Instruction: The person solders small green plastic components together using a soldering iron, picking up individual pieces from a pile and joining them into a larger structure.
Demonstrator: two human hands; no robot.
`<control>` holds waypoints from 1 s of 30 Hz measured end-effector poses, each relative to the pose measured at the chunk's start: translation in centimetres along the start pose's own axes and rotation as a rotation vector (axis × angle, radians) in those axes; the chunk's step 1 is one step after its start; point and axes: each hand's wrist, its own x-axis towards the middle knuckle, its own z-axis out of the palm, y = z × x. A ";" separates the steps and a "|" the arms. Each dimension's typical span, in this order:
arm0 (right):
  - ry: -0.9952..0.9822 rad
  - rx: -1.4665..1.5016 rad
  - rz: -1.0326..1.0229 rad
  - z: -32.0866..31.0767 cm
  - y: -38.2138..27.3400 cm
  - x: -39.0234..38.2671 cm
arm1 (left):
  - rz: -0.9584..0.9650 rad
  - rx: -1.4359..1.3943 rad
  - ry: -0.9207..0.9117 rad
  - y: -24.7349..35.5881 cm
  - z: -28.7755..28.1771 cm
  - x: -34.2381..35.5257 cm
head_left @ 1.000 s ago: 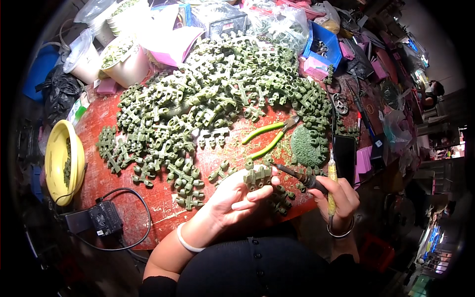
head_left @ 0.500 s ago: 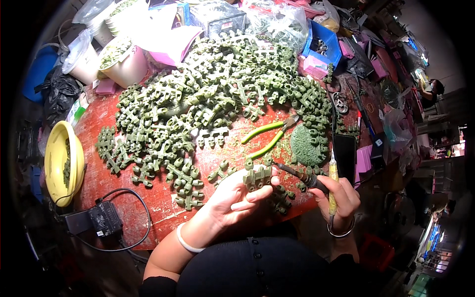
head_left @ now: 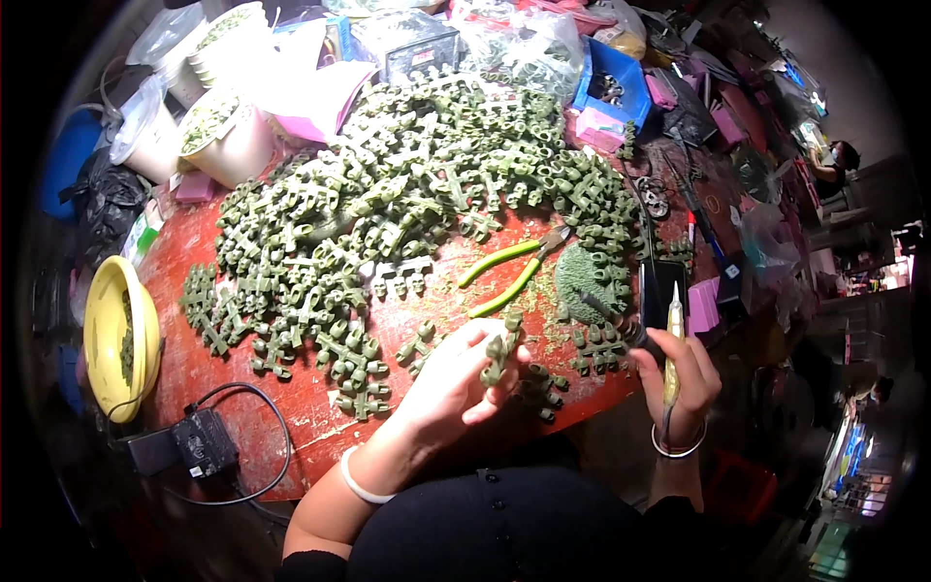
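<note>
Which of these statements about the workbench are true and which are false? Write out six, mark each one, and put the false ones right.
1. Green-handled pliers lie on the red tabletop. True.
2. The pliers' handles are pressed together. False: they are spread apart.
3. The left hand holds a green moulded piece. True.
4. The right hand is empty. False: it holds a yellow-handled pointed tool.
5. A yellow basin stands on the person's left. True.
6. The big heap of green pieces lies nearer the person's body than the hands do. False: it spreads out beyond the hands.
</note>
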 end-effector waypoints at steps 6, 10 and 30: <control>-0.076 -0.186 0.025 -0.4 2.2 -0.8 | 0.332 0.530 0.143 -1.7 1.2 0.5; -0.065 -0.232 0.023 0.0 2.4 -1.1 | 0.371 0.558 0.168 -1.7 1.0 0.4; 0.046 -0.178 0.025 -0.1 2.7 -1.3 | 0.581 0.645 0.157 -1.7 0.2 0.8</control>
